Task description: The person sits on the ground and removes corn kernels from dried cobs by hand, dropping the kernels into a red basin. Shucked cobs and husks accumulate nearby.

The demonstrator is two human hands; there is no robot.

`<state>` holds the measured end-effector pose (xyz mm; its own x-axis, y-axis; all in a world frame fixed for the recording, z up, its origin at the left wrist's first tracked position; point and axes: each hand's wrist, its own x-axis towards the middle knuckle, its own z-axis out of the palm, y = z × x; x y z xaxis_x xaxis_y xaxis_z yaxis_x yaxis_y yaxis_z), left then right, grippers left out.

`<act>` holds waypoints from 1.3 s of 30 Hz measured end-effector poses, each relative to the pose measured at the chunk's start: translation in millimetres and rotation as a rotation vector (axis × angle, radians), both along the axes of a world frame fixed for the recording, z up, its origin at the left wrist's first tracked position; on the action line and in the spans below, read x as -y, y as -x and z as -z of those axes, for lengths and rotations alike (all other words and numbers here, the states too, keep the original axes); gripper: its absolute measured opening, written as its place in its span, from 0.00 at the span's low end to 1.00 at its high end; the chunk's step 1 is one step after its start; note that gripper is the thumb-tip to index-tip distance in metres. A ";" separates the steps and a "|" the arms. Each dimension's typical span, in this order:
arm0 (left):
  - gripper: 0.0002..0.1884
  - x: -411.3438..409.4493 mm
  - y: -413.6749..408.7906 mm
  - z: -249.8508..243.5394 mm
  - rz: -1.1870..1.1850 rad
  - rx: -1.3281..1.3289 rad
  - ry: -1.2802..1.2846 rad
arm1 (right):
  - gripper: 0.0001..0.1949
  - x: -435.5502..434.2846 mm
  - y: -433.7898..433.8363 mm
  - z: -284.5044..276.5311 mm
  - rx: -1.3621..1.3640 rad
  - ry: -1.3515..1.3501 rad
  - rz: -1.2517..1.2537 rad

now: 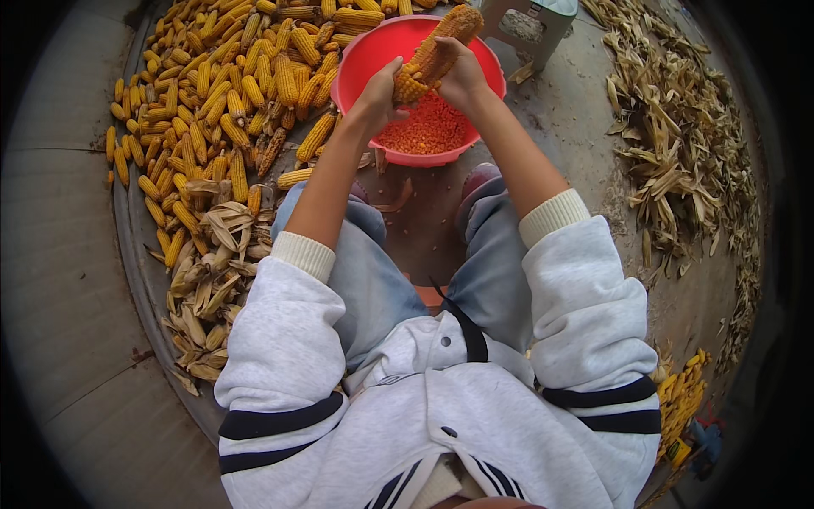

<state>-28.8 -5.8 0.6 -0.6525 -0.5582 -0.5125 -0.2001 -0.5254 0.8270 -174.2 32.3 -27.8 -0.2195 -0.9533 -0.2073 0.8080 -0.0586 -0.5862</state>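
Note:
My left hand grips the lower end of a partly shelled ear of corn. Around its middle, my right hand is closed on the same ear. Yellow kernels remain at the lower end and along the edges, with a brownish stripped face between them. Whether a second cob is pressed against it, I cannot tell. Both hands are above a red plastic basin. Loose corn kernels cover part of its bottom, looking orange-red inside it.
Unshelled ears are heaped left of the basin, with dry husks nearer me. A plastic stool stands beyond the basin to the right. More husks lie along the right side. Yellow corn shows at lower right.

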 end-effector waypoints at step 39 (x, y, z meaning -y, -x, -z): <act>0.22 1.3 -13.6 0.6 0.249 -0.069 0.025 | 0.16 1.4 4.2 6.7 -0.111 0.132 -0.181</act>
